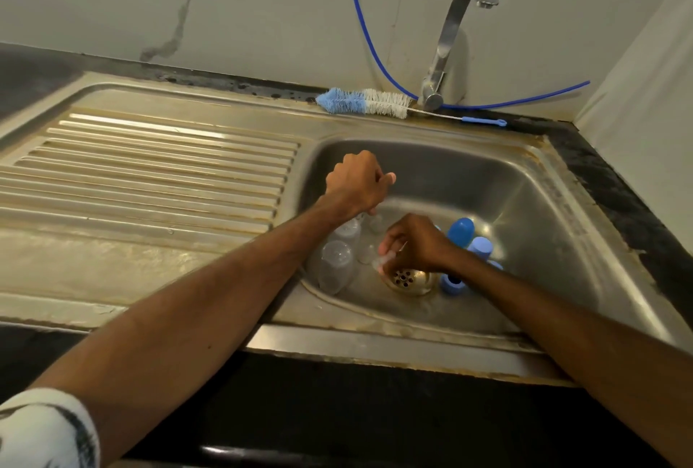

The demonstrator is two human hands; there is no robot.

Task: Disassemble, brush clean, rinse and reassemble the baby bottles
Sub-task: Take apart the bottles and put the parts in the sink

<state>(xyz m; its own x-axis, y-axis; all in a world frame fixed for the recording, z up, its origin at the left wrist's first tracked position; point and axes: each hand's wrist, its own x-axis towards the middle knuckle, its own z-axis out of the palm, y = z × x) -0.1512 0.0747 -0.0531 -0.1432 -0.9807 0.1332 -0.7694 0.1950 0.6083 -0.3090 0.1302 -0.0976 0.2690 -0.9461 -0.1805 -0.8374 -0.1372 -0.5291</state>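
Down in the sink basin (525, 205), just above the drain (407, 278), my right hand (416, 242) pinches a small clear piece (381, 262), a teat by the look of it, between thumb and fingertips. My left hand (356, 182) hovers farther back from the drain, fingers curled under and thumb sticking out. I cannot tell whether they hold anything, since the back of the hand hides them. Left of the drain lie the clear bottles (337, 261), apparently without their tops. Right of it stand the blue caps (460, 229) and a blue collar ring (452, 284). So the taking apart looks mostly done to me. The bottle brush (362, 102) lies well behind the drain on the sink's back rim, by the foot of the tap (461, 17), which shows no running water. Brushing, rinsing and putting everything back together all seem left to do.
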